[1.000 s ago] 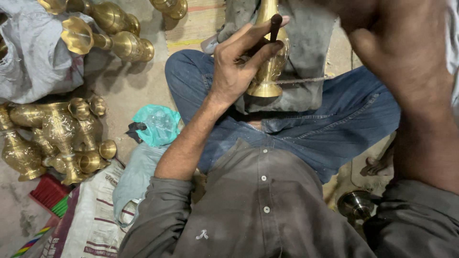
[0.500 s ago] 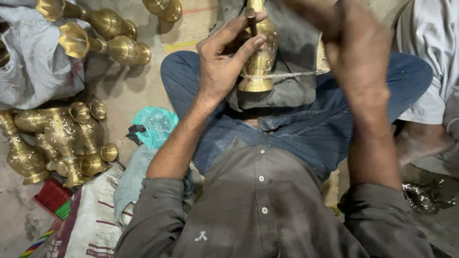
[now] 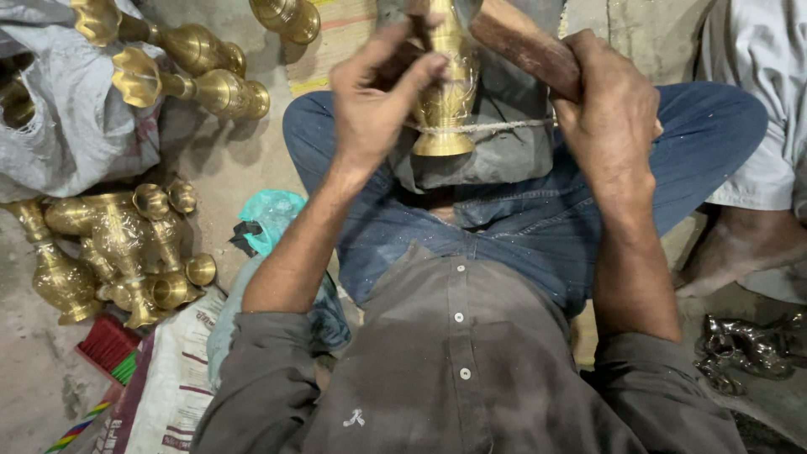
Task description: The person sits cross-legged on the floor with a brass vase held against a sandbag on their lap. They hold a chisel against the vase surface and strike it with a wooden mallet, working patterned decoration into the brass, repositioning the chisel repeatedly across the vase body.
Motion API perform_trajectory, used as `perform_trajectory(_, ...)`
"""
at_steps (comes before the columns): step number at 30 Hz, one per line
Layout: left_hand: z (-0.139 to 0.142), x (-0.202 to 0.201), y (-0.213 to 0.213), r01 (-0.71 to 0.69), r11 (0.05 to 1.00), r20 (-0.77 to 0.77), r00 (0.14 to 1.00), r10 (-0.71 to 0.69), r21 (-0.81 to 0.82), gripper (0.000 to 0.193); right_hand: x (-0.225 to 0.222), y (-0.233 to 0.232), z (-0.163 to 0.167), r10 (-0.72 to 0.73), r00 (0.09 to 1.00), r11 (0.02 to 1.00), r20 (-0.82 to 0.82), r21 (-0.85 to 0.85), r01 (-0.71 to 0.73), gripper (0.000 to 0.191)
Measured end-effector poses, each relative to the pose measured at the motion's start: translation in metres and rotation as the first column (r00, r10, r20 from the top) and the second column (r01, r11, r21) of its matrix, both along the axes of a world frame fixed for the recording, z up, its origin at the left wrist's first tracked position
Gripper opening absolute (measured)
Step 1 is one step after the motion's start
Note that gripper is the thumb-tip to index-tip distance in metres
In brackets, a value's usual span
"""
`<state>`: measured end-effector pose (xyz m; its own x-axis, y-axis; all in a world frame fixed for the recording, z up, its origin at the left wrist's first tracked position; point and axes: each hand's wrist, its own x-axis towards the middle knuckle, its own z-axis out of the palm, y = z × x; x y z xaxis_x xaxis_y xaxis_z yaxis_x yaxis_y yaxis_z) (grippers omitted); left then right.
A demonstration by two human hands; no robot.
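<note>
A person sits cross-legged on the floor, seen from above. The left hand [image 3: 374, 105] curls its fingers around the neck of an engraved golden brass vase [image 3: 445, 92], which stands upright on a grey cloth [image 3: 504, 160] over the lap, a thin cord across its foot. The right hand [image 3: 609, 109] is clenched around a brown wooden handle [image 3: 525, 50] that slants up towards the vase; its working end is out of view.

To do this well, the left hand should likely hold the vase steady against the lap while the right makes short, controlled strokes, so the tool does not skid over the engraved surface.

Room is tight. A cluster of finished brass vases [image 3: 118, 252] lies on the floor's left side, with more brass vases [image 3: 185, 67] near its top-left corner. Another person's bare foot [image 3: 740, 252] rests close on the right, beside dark metal pieces [image 3: 744, 349]. The open room seems mostly above the lap.
</note>
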<state>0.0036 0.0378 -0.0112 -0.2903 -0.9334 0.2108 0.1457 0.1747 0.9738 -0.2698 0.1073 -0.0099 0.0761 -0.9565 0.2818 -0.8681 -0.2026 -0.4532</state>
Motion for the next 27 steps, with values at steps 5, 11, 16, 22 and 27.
perform_trajectory(5,0.002,0.003,0.004,-0.084,0.996,-0.046,0.996,0.082,-0.033,0.032,0.001,-0.003,-0.005,-0.027,0.993,0.996,0.113,0.089,0.017,0.040)
perform_trajectory(11,0.002,0.001,0.013,-0.130,0.989,0.073,0.988,0.135,-0.069,0.043,0.018,-0.006,-0.038,-0.110,0.924,0.979,0.366,0.203,0.036,0.039)
perform_trajectory(16,-0.001,0.007,0.010,-0.055,0.953,0.168,0.980,0.109,-0.298,0.036,0.018,-0.005,-0.050,-0.146,0.909,0.979,0.391,0.189,0.076,0.036)
perform_trajectory(22,-0.002,0.009,0.001,0.095,0.892,0.342,0.937,0.069,-0.441,0.037,0.016,-0.012,-0.036,-0.016,0.957,0.987,0.288,0.159,-0.032,0.034)
perform_trajectory(27,-0.007,0.006,-0.001,0.064,0.929,0.333,0.940,0.066,-0.365,0.037,0.009,-0.026,-0.005,0.131,0.964,0.991,0.231,-0.001,-0.134,0.024)
